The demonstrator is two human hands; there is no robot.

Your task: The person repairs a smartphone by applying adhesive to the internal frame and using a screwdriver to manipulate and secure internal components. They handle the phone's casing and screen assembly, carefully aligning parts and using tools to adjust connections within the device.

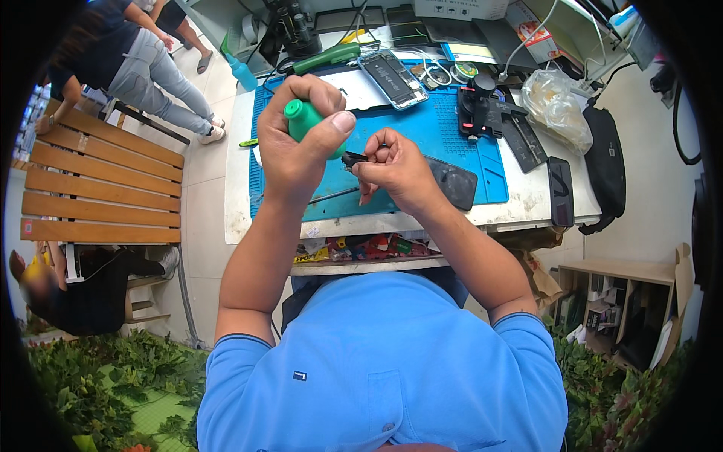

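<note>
Head-worn fisheye (near), downward over left hand (296, 151) and right hand (399, 172)

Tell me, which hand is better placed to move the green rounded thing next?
Probably the left hand: its fingers wrap around the green rounded thing. The right hand looks busy, pinching a small dark piece just beside it.

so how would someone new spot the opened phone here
Find the blue mat on the white table. Straight beyond the right hand, at the mat's far edge, lies the opened phone. Its bared black battery sets it apart from the dark slab by that hand.
</note>
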